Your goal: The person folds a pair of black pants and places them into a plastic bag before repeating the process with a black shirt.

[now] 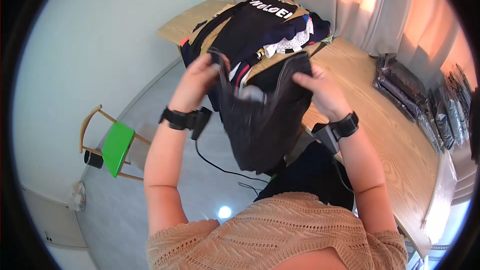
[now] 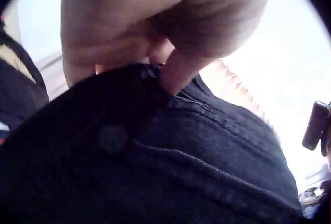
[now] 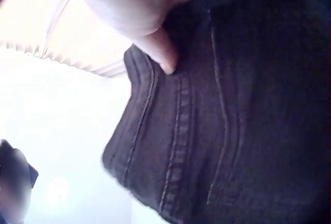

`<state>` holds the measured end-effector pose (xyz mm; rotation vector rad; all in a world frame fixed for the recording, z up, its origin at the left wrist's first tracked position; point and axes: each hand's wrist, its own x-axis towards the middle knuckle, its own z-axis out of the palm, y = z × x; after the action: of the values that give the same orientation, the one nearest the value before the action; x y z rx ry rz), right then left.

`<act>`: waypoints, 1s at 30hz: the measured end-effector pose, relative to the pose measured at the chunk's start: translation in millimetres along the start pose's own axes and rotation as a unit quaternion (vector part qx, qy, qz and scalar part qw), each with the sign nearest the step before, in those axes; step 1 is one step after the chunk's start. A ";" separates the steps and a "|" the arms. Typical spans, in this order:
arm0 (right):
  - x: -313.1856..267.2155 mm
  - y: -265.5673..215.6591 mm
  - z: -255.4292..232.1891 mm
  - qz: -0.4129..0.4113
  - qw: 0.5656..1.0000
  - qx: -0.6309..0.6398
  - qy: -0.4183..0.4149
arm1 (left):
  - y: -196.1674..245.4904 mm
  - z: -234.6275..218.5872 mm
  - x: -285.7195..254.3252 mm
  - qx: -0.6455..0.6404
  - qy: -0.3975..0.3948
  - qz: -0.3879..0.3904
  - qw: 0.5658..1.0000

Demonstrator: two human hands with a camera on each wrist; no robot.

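Observation:
Black jeans [image 1: 260,125] hang in the air between my two hands, the top edge sagging in the middle and blurred. My left hand [image 1: 200,80] pinches one upper corner; in the left wrist view its thumb [image 2: 181,74] presses on the dark cloth near a seam. At the opposite corner my right hand [image 1: 322,87] grips the cloth, with the right thumb [image 3: 160,53] lying over a stitched band in the right wrist view. Most of the other fingers are hidden behind the fabric.
A heap of clothes [image 1: 260,25] covers the far end of the wooden table [image 1: 385,155]. Plastic-wrapped folded garments [image 1: 405,87] lie along its right side by the curtains [image 1: 360,0]. A green chair [image 1: 117,145] stands on the floor at left, and a black cable [image 1: 220,169] dangles below my left wrist.

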<state>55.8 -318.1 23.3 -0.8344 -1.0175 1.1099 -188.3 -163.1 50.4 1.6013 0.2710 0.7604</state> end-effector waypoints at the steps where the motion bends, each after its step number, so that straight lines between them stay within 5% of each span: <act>1: 0.6 -4.9 -5.9 -0.003 0.999 0.001 0.040 | -2.9 -17.5 -5.6 -0.002 0.090 -0.021 0.996; 5: 10.2 -6.2 -10.2 0.015 0.991 0.029 0.129 | -12.3 -66.5 -17.8 0.100 0.261 0.019 0.960; 12: 29.8 46.3 31.3 -0.045 0.974 0.066 0.210 | -15.1 -11.9 -29.6 0.318 0.359 0.123 0.869; 14: 24.5 51.5 48.3 -0.057 0.972 0.074 0.217 | -9.6 25.0 -36.0 0.336 0.363 0.100 0.863; 16: 20.6 58.1 52.1 -0.055 0.971 0.088 0.218 | -29.3 33.7 -35.9 0.300 0.359 0.170 0.867; 22: -1.9 76.4 66.8 -0.032 0.974 0.067 0.216 | -58.2 96.3 -47.7 0.286 0.317 0.084 0.900; 24: -7.3 83.1 73.6 -0.012 0.985 0.031 0.169 | -71.1 115.4 -43.8 0.319 0.293 0.152 0.888; 30: -11.1 81.6 62.4 0.050 0.981 0.091 0.163 | -73.4 131.6 -42.0 0.327 0.261 0.158 0.895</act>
<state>-29.6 -305.8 -33.6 -0.8909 -0.5965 1.0896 -121.3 -277.6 -32.7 2.0733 0.7274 1.4671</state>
